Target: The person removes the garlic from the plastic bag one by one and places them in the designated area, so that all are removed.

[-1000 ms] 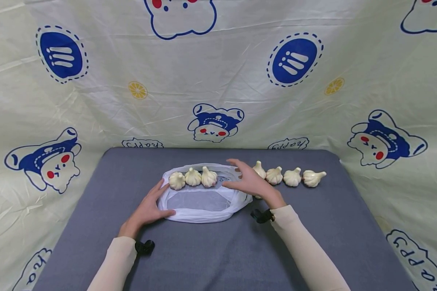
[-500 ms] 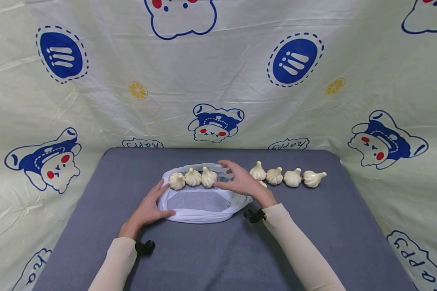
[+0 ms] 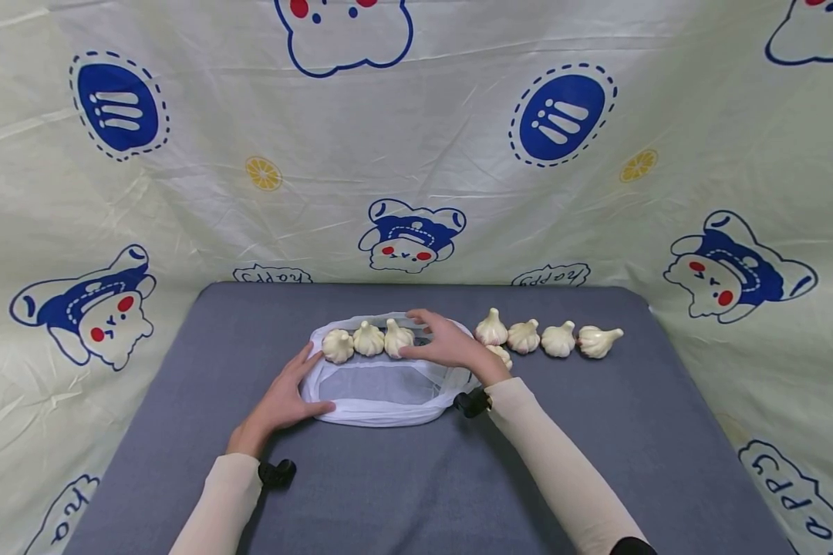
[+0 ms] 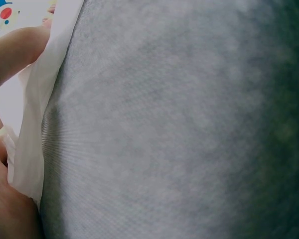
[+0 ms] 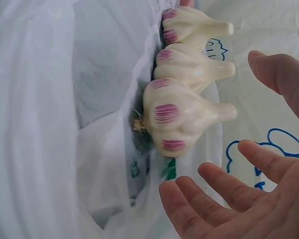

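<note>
While the left wrist view shows little beyond grey cloth and a strip of white plastic, the head view gives the layout: left hand [image 3: 279, 401] lies flat on the bench [image 3: 180, 401], fingers straight, fingertips touching the left rim of the white plastic bag [image 3: 382, 412], holding nothing. The bag sits mid-bench, mouth spread open, with three garlic bulbs [image 3: 369, 339] in a row along its far rim. Right hand [image 3: 446, 344] hovers over the bag's right part, fingers spread and relaxed, nothing gripped; its thumb tip is just beside the rightmost bulb in the bag [image 5: 182, 117], and whether they touch I cannot tell. One loose garlic bulb [image 3: 501, 354] is half hidden behind the right wrist. Four more loose bulbs [image 3: 541, 336] line up right of the hand, the last one lying on its side. Black wrist-camera mounts [image 3: 275, 472] are partly cut off by the sleeves.

Open bench on the far left, far right and all along the near side; the bulbs sit well in from the back edge.

Faint blue-green print [image 5: 169, 169] on the bag under the nearest bulb, too crumpled to read. Backdrop sheet [image 3: 416, 154] carries cartoon figures and mirrored lettering, likely "happy", at the bench's back edge; not sharp enough to be sure
</note>
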`<action>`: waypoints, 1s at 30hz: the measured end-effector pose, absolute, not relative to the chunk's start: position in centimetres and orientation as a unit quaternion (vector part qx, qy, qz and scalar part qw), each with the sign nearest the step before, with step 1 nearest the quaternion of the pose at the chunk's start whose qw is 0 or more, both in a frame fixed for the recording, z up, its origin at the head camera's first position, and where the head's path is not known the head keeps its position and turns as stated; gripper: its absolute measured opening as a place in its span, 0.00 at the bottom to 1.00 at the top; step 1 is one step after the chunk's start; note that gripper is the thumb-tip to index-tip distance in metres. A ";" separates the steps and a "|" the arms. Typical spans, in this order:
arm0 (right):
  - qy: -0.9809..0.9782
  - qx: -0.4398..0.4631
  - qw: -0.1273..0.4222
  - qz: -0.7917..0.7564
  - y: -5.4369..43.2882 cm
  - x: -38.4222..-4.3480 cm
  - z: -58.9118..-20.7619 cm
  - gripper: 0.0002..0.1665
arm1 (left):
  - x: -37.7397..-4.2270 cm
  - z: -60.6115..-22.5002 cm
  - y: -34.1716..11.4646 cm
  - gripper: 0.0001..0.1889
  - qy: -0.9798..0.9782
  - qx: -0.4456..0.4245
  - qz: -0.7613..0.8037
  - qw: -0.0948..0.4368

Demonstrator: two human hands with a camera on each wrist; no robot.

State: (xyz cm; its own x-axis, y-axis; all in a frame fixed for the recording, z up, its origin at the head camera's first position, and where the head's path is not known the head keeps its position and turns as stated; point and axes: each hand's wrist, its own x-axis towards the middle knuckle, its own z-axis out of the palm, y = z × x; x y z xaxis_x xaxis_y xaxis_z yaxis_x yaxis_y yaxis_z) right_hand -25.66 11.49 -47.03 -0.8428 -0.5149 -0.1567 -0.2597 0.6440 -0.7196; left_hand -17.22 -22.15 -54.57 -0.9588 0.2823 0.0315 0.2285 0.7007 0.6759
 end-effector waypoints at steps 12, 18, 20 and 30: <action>0.888 -0.201 0.172 -0.377 9.9 -27.0 -48.8 0.41 | -17.3 -54.7 -22.1 0.54 0.920 0.137 0.364 0.036; 0.892 -0.201 0.161 -0.372 9.3 -27.1 -49.0 0.38 | -17.2 -54.5 -22.1 0.54 0.920 0.140 0.365 0.036; 0.896 -0.203 0.153 -0.365 9.2 -27.0 -49.0 0.36 | -17.2 -54.5 -22.1 0.54 0.919 0.142 0.365 0.036; 0.900 -0.225 0.133 -0.348 9.2 -27.1 -49.1 0.30 | -17.1 -54.5 -22.1 0.54 0.920 0.142 0.365 0.037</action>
State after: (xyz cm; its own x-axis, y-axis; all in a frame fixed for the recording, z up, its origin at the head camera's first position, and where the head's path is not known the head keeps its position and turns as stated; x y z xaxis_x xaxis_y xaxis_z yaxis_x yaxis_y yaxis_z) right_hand -27.08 9.17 -49.13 -0.8638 -0.4970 -0.0829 -0.3118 0.6564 -0.6869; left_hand -17.13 -22.10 -54.45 -0.9572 0.2872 0.0355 0.2335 0.6939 0.6812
